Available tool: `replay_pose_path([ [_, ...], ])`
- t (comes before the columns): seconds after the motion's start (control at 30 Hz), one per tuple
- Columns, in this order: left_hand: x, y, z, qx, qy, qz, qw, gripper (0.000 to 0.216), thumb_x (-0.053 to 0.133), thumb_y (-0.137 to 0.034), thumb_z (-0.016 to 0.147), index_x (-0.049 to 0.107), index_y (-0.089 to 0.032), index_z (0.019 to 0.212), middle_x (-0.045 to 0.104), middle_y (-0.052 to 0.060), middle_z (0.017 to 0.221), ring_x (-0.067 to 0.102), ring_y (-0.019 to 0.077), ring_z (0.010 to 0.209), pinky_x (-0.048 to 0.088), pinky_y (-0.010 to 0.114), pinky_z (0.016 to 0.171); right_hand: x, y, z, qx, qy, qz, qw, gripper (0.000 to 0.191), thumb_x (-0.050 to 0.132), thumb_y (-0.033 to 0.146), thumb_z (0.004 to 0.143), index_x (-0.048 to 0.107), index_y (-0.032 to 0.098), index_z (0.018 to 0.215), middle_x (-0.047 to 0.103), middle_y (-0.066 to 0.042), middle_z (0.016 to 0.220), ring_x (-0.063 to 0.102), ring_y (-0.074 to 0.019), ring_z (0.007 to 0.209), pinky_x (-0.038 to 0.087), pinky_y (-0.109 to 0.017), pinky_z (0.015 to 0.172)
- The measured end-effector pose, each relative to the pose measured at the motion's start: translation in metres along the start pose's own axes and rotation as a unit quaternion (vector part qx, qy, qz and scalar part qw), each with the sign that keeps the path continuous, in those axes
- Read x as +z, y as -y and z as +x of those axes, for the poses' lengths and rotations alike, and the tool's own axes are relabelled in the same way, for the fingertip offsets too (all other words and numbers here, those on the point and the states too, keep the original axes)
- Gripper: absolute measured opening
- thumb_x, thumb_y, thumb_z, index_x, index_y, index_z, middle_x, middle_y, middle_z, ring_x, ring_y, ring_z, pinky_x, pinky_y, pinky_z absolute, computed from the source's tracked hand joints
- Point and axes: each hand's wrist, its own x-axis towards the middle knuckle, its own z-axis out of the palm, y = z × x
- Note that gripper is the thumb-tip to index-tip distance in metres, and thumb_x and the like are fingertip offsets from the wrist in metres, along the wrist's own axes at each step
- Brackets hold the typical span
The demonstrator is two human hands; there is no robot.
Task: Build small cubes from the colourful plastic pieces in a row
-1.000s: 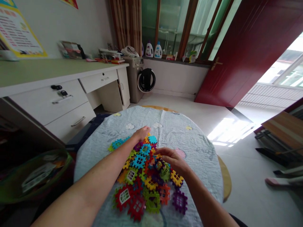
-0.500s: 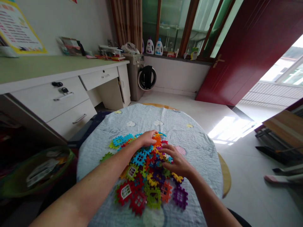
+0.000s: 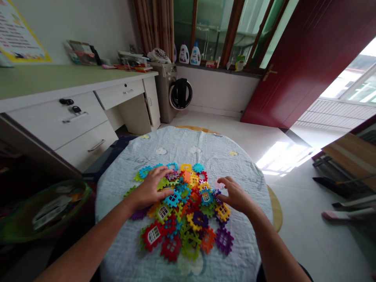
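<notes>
A heap of colourful toothed plastic building pieces lies on the round table. My left hand [image 3: 152, 189] rests over the heap's left side, thumb and fingers apart, near a blue window piece [image 3: 173, 198] and a purple piece [image 3: 172, 175]. At the right edge of the heap is my right hand [image 3: 236, 196], its fingers curved and apart. A dark purple piece [image 3: 216, 195] sits by its thumb; whether they touch I cannot tell. A yellow window piece [image 3: 223, 211] lies just below that hand. Nearer me are a red window piece [image 3: 153, 235] and a purple piece [image 3: 224, 241].
The table wears a pale blue cloth [image 3: 188, 143]. At left are a white desk with drawers [image 3: 85, 137] and a green basket [image 3: 85, 196]. A washing machine [image 3: 166, 94] stands behind, with a red door [image 3: 282, 66] at right.
My hands have drawn apart: the left moved left and nearer me, the right shifted right. More of the heap's middle shows, and pieces there lie differently.
</notes>
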Motion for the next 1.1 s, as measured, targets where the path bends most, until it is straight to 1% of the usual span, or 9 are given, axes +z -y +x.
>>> replay_pose_path([
  [0.13,0.017,0.039,-0.054,-0.068,-0.014,0.081,0.994,0.105,0.074,-0.07,0.051,0.039,-0.036,0.143,0.027,0.009,0.157,0.022,0.0411,0.144,0.027,0.055,0.115,0.008,-0.002,-0.016,0.028,0.078,-0.013,0.996,0.097,0.08,0.026,0.056,0.039,0.022,0.143,0.05,-0.014,0.131,0.056,-0.0288,0.114,0.046,-0.04,0.095],
  [0.2,0.03,0.049,-0.075,-0.084,0.007,0.101,0.991,0.122,0.079,-0.069,0.041,0.03,-0.038,0.148,0.022,0.009,0.159,0.016,0.0443,0.145,0.024,0.057,0.114,0.018,0.003,-0.018,0.042,0.092,-0.029,0.994,0.103,0.082,0.028,0.055,0.034,0.02,0.146,0.05,-0.015,0.129,0.058,-0.03,0.112,0.047,-0.04,0.093],
  [0.33,0.052,0.049,-0.085,-0.072,0.004,0.125,0.989,0.135,0.081,-0.07,0.033,0.025,-0.034,0.151,0.02,0.014,0.159,0.016,0.0464,0.144,0.018,0.06,0.115,0.035,0.014,-0.004,0.019,0.034,-0.033,0.999,0.081,0.074,0.027,0.065,0.043,0.019,0.139,0.052,-0.014,0.124,0.059,-0.0269,0.106,0.048,-0.039,0.092],
  [0.53,0.064,0.041,-0.055,-0.023,-0.133,0.126,0.983,0.099,0.066,-0.072,0.065,0.036,-0.023,0.146,0.031,0.019,0.152,0.028,0.0406,0.14,0.024,0.059,0.112,0.038,0.008,0.019,0.006,-0.101,-0.015,0.995,0.06,0.064,0.03,0.078,0.047,0.02,0.135,0.047,-0.013,0.132,0.052,-0.0268,0.119,0.042,-0.043,0.104],
  [0.67,0.066,0.024,-0.067,0.008,-0.204,0.128,0.97,0.081,0.057,-0.063,0.081,0.033,-0.023,0.147,0.028,0.018,0.153,0.026,0.0382,0.141,0.023,0.059,0.113,0.026,-0.002,-0.002,-0.018,-0.049,-0.044,0.998,0.084,0.073,0.042,0.072,0.037,0.022,0.145,0.038,-0.016,0.145,0.035,-0.033,0.136,0.034,-0.05,0.11],
  [0.77,0.071,-0.003,-0.095,0.066,-0.16,0.109,0.979,0.102,0.061,-0.075,0.07,0.023,-0.028,0.152,0.018,0.016,0.158,0.02,0.0424,0.143,0.025,0.061,0.112,0.024,-0.004,-0.031,-0.028,0.076,-0.069,0.994,0.12,0.083,0.049,0.055,0.018,0.026,0.154,0.023,-0.016,0.157,0.019,-0.0394,0.144,0.025,-0.058,0.112],
  [0.87,0.083,-0.034,-0.117,0.125,-0.099,0.106,0.981,0.126,0.06,-0.088,0.053,0.016,-0.027,0.154,0.005,0.017,0.162,0.014,0.0483,0.144,0.024,0.065,0.11,0.033,-0.002,-0.059,0.001,0.165,-0.083,0.983,0.136,0.086,0.052,0.046,0.01,0.027,0.156,0.012,-0.016,0.161,0.01,-0.0437,0.146,0.021,-0.062,0.112],
  [1.0,0.105,-0.057,-0.119,0.132,-0.085,0.131,0.979,0.127,0.07,-0.08,0.053,0.015,-0.026,0.155,0.003,0.017,0.162,0.009,0.05,0.144,0.024,0.069,0.108,0.041,-0.001,-0.076,0.024,0.154,-0.097,0.983,0.137,0.089,0.044,0.044,0.013,0.025,0.156,0.012,-0.017,0.161,0.01,-0.0425,0.146,0.019,-0.059,0.114],
  [1.1,0.114,-0.058,-0.105,0.113,-0.111,0.152,0.976,0.11,0.071,-0.064,0.067,0.015,-0.028,0.155,0.007,0.015,0.162,0.009,0.0459,0.146,0.024,0.066,0.11,0.037,0.0,-0.073,0.024,0.09,-0.087,0.992,0.121,0.086,0.032,0.052,0.022,0.024,0.154,0.026,-0.016,0.156,0.027,-0.0376,0.141,0.028,-0.053,0.112],
])
